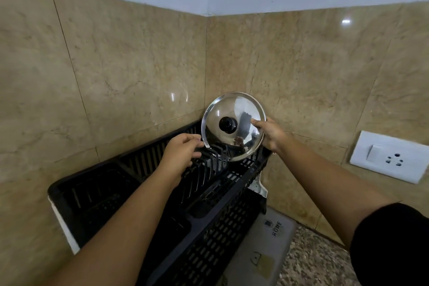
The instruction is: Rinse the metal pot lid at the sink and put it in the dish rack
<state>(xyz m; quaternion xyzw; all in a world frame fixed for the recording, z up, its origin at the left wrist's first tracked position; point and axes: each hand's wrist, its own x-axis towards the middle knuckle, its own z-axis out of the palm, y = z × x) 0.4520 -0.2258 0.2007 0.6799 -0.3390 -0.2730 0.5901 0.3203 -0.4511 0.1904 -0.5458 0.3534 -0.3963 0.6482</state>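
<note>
The shiny metal pot lid [232,109] with a black knob stands nearly upright at the far end of the black plastic dish rack [209,227], its lower rim down among the rack's prongs. My right hand [270,134] grips the lid's right rim, thumb on its face. My left hand [183,151] touches the lid's lower left edge, fingers curled over the prongs beside it; whether it grips the rim I cannot tell. The sink is out of view.
The rack sits in a corner between two beige marble-tiled walls. A grey mat [262,253] printed "HOME" lies under it on a speckled stone counter [315,264]. A white switch and socket plate [390,157] is on the right wall.
</note>
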